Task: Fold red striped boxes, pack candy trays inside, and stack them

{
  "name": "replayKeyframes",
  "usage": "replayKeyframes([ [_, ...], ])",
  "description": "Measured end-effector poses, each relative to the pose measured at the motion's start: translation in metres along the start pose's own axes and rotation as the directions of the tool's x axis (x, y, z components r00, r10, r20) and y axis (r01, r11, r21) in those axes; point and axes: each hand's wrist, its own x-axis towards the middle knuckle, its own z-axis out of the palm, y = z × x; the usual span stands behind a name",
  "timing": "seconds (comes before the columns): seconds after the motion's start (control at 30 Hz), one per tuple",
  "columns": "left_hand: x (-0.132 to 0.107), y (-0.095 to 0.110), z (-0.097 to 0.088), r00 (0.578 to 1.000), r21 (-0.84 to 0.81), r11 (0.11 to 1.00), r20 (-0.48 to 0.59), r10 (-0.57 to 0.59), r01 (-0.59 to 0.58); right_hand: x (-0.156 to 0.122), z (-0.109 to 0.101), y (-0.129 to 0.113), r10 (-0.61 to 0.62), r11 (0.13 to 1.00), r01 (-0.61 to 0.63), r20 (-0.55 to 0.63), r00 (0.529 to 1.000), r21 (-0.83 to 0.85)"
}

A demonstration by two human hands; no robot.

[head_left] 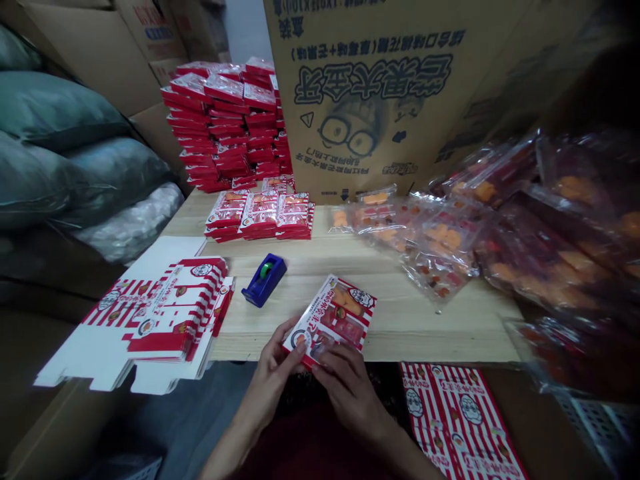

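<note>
A red-and-white striped candy box (pixel 334 320) with clear windows is tilted at the table's front edge, orange and red pieces showing inside. My left hand (pixel 280 353) grips its near left corner, thumb on the printed face. Against the near right end, my right hand (pixel 345 377) has its fingers bent over the box's lower edge. Just beyond the box lies a blue tape dispenser (pixel 265 280) with a green roll. Flat unfolded cartons (pixel 170 313) are stacked to the left of my hands.
Filled boxes (pixel 263 213) stand in short piles before a tall red stack (pixel 230 127). A large cardboard carton (pixel 370 100) rises behind the wooden table (pixel 310 260). Clear bags of candy (pixel 440 233) heap up on the right. More striped cartons (pixel 460 420) lie below the front edge.
</note>
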Motion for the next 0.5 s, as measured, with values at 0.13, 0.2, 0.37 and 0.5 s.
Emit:
replayKeyframes([
  [0.13,0.006,0.006,-0.009,0.998,-0.073,0.996,-0.028,0.057,-0.059,0.003,-0.002,-0.004,0.030,0.995,-0.028,0.015,0.999,-0.095],
  [0.2,0.014,0.014,-0.017,0.993,-0.094,0.990,-0.063,0.103,-0.109,0.000,-0.004,0.003,0.053,0.993,-0.053,0.001,0.999,-0.103],
  [0.37,0.064,0.063,-0.066,0.927,-0.066,0.956,-0.272,0.260,-0.287,-0.026,-0.001,0.058,0.100,0.992,-0.107,-0.095,0.990,-0.067],
  [0.5,0.130,0.134,-0.129,0.742,0.017,0.905,-0.565,0.360,-0.426,-0.049,0.011,0.114,0.218,0.974,-0.223,-0.110,0.970,-0.036],
])
